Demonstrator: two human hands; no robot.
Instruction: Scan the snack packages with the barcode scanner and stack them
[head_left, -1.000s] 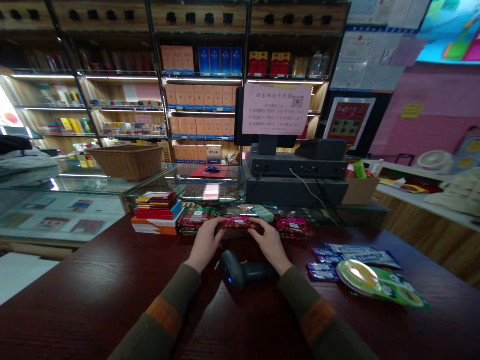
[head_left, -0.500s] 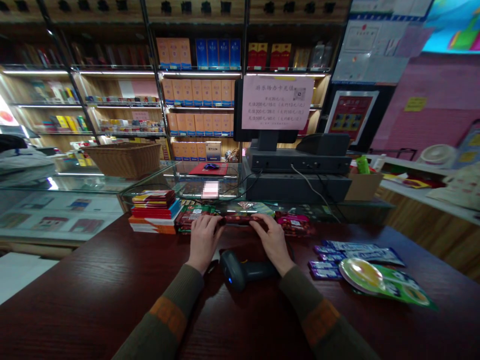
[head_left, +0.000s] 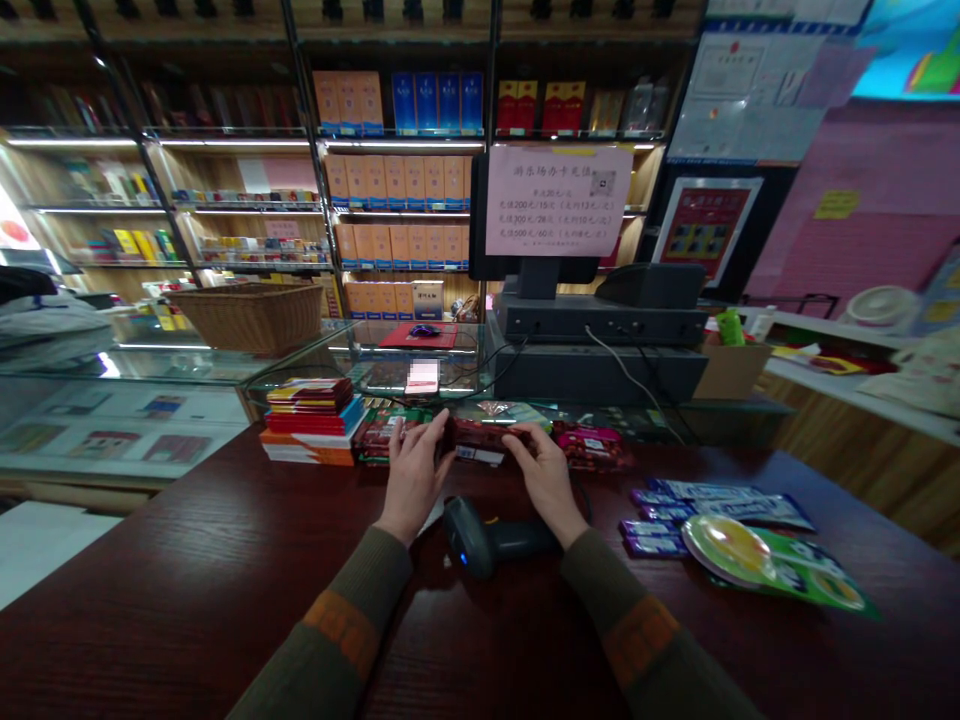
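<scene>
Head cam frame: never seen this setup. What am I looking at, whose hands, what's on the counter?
There is no machine here: one camera worn on a person's head looks forward and down at their own bare hands in a shop. The left hand and right hand together hold a dark red snack packet by its ends, above the dark wooden counter. Just below lies a handheld barcode scanner. Also on the counter are a stack of flat boxes, more red packets, and purple and green packets. Behind stands a till.
</scene>
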